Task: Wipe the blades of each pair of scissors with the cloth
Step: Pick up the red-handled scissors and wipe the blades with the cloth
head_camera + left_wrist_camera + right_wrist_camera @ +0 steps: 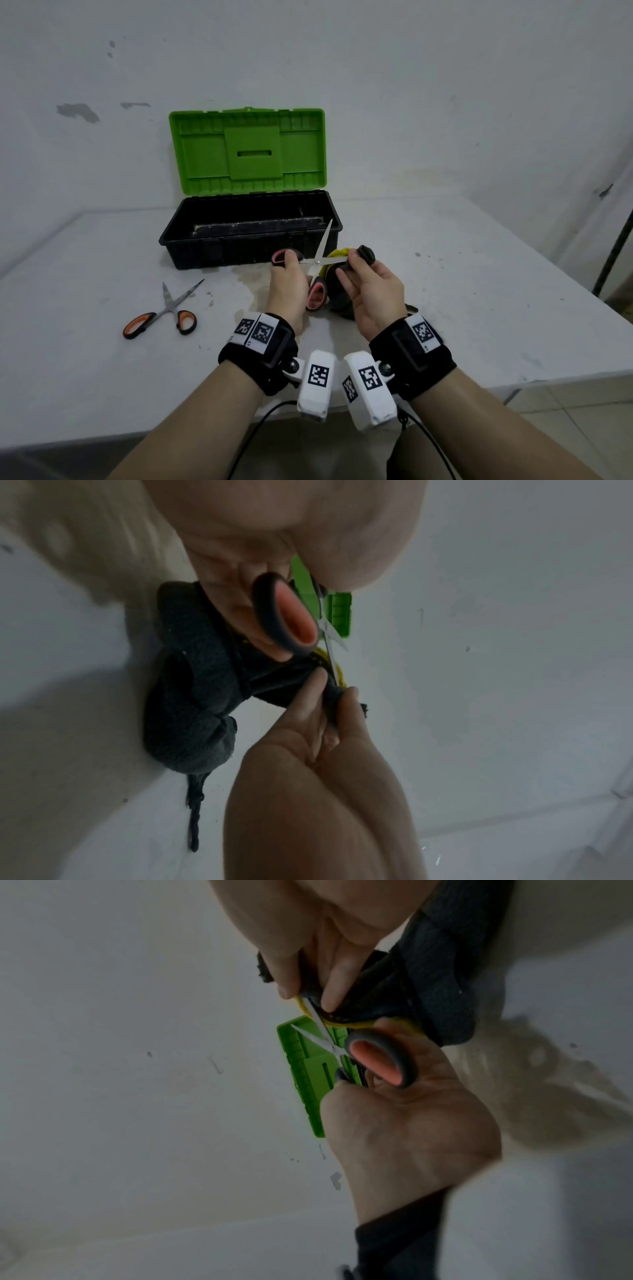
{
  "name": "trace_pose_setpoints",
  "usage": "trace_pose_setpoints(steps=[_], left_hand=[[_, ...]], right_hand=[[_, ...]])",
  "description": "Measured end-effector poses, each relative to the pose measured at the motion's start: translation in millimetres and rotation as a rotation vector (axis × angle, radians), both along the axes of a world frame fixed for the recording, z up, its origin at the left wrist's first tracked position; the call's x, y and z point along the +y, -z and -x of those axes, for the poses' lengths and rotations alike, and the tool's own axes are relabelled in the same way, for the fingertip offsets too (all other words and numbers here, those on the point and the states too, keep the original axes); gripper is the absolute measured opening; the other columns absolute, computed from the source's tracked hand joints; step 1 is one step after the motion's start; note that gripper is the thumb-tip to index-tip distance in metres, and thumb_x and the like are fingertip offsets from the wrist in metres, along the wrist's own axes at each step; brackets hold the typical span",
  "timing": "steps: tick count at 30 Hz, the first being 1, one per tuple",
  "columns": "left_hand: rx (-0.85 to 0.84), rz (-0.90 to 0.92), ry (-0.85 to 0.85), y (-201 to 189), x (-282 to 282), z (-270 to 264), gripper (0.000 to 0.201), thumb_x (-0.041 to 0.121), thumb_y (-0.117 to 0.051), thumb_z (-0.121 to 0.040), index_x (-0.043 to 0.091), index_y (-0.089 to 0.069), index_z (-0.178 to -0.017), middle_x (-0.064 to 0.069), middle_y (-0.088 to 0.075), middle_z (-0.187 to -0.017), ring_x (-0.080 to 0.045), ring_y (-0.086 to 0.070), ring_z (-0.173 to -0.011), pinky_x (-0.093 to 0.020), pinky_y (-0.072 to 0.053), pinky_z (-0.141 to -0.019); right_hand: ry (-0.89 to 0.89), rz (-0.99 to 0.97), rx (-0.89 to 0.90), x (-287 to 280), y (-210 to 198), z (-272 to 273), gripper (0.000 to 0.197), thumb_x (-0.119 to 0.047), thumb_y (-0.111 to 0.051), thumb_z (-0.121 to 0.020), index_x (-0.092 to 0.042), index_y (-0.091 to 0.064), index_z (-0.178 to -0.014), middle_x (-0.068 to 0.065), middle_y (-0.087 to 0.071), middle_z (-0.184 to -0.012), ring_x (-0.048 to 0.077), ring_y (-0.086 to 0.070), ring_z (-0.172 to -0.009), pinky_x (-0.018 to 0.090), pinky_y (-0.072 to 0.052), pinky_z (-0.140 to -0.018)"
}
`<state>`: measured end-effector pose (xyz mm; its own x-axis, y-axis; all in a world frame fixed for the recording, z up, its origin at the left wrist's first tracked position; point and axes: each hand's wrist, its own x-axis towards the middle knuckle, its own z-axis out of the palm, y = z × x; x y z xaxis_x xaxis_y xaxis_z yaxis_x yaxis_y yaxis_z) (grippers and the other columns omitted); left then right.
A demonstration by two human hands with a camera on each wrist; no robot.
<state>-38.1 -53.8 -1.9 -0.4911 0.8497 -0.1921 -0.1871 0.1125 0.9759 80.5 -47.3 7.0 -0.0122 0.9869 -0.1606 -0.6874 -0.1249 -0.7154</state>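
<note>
Pink-lined black handles marked the scissors [317, 270] being worked on; the left hand [289, 287] gripped them by the handles, blades spread wide, held above the table [462, 274] just in front of the toolbox [250, 233]. One blade pointed up toward the toolbox, the other ran right into the cloth [337, 287]. The right hand [371, 291] pinched the dark grey cloth with yellow edging around that blade, thumb and fingers clamped on it; the rest of the cloth hung down to the table. Second pair, orange-handled scissors [162, 313], lay partly open on the table well left of the hands. The toolbox stood open, green lid [248, 150] upright.
</note>
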Motion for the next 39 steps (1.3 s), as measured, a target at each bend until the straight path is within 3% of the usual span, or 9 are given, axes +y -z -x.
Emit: trace_pose_setpoints(steps=[3,6,11,17,23,28,32,36,39], left_hand=[[0.143,-0.012,-0.06,-2.4,-1.7,1.8,0.047,0.051,-0.032,-0.102,0.012,-0.055,-0.118,-0.014,-0.067,-0.107,-0.032,-0.068,-0.092,-0.042,-0.061,-0.072],[0.313,-0.068,-0.119,-2.9,-3.2,10.2,0.046,0.044,-0.033,-0.107,0.005,-0.052,-0.123,-0.009,-0.063,-0.111,-0.024,-0.06,-0.101,-0.033,-0.045,-0.082],[0.375,-0.056,-0.135,7.2,-4.7,28.0,0.045,0.049,-0.036,-0.106,0.008,-0.048,-0.119,-0.013,-0.067,-0.101,-0.03,-0.067,-0.092,-0.036,-0.05,-0.072],[0.476,-0.065,-0.086,14.2,-15.4,35.8,0.038,0.047,-0.038,-0.105,0.011,-0.046,-0.117,-0.01,-0.068,-0.094,-0.022,-0.065,-0.086,-0.029,-0.044,-0.064],[0.547,-0.126,-0.023,14.1,-12.4,26.7,0.03,0.044,-0.037,-0.106,0.015,-0.046,-0.106,-0.01,-0.067,-0.086,-0.024,-0.065,-0.079,-0.035,-0.05,-0.065],[0.594,-0.143,-0.008,11.5,-11.7,22.0,0.032,0.045,-0.036,-0.106,0.014,-0.044,-0.101,-0.01,-0.067,-0.082,-0.022,-0.065,-0.072,-0.03,-0.045,-0.057],[0.583,-0.18,-0.014,8.8,-12.3,16.6,0.026,0.041,-0.038,-0.107,0.018,-0.044,-0.097,-0.002,-0.063,-0.074,-0.012,-0.061,-0.064,-0.019,-0.041,-0.05],[0.611,-0.248,-0.017,10.3,-10.7,9.7,0.03,0.039,-0.04,-0.107,0.011,-0.045,-0.098,-0.01,-0.065,-0.075,-0.022,-0.063,-0.069,-0.037,-0.049,-0.064],[0.626,-0.251,-0.008,12.6,-9.3,7.1,0.032,0.04,-0.04,-0.106,0.008,-0.045,-0.1,-0.009,-0.062,-0.078,-0.022,-0.06,-0.071,-0.032,-0.045,-0.061]], right_hand=[[-0.049,-0.01,-0.042,-2.6,3.2,-3.8,0.01,-0.007,-0.067,-0.089,0.0,-0.066,-0.097,0.01,-0.072,-0.09,0.015,-0.07,-0.077,0.029,-0.059,-0.082],[-0.047,-0.006,-0.158,-0.5,6.3,-11.7,0.007,-0.015,-0.064,-0.093,-0.008,-0.067,-0.093,0.002,-0.07,-0.076,0.014,-0.066,-0.071,0.028,-0.057,-0.073],[0.055,0.131,-0.366,19.0,13.5,-31.0,0.016,-0.03,-0.046,-0.101,-0.022,-0.057,-0.093,0.004,-0.061,-0.088,0.021,-0.059,-0.078,0.032,-0.048,-0.063],[-0.006,0.065,-0.314,30.0,-11.1,-45.2,0.015,-0.016,-0.048,-0.097,-0.014,-0.059,-0.088,0.005,-0.057,-0.078,0.018,-0.056,-0.072,0.032,-0.048,-0.066],[-0.253,-0.196,-0.642,21.3,-22.0,-31.7,0.023,-0.012,-0.048,-0.097,-0.005,-0.068,-0.088,0.012,-0.064,-0.083,0.016,-0.057,-0.069,0.018,-0.04,-0.053],[-0.486,-0.194,-0.598,18.3,-23.8,-36.4,0.027,-0.004,-0.039,-0.095,0.002,-0.066,-0.096,0.015,-0.068,-0.094,0.016,-0.067,-0.078,0.01,-0.044,-0.052],[-0.553,-0.279,-0.658,20.8,-20.9,-37.1,0.019,-0.005,-0.055,-0.094,0.003,-0.07,-0.103,0.017,-0.072,-0.098,0.016,-0.07,-0.084,0.015,-0.051,-0.064],[-0.498,-0.241,-0.668,25.2,-10.8,-31.4,0.019,-0.006,-0.064,-0.09,0.002,-0.071,-0.105,0.02,-0.072,-0.103,0.022,-0.07,-0.09,0.026,-0.056,-0.081],[-0.52,-0.194,-0.719,25.5,-9.3,-27.3,0.023,-0.018,-0.071,-0.086,0.0,-0.074,-0.099,0.019,-0.073,-0.099,0.023,-0.07,-0.087,0.031,-0.056,-0.085]])
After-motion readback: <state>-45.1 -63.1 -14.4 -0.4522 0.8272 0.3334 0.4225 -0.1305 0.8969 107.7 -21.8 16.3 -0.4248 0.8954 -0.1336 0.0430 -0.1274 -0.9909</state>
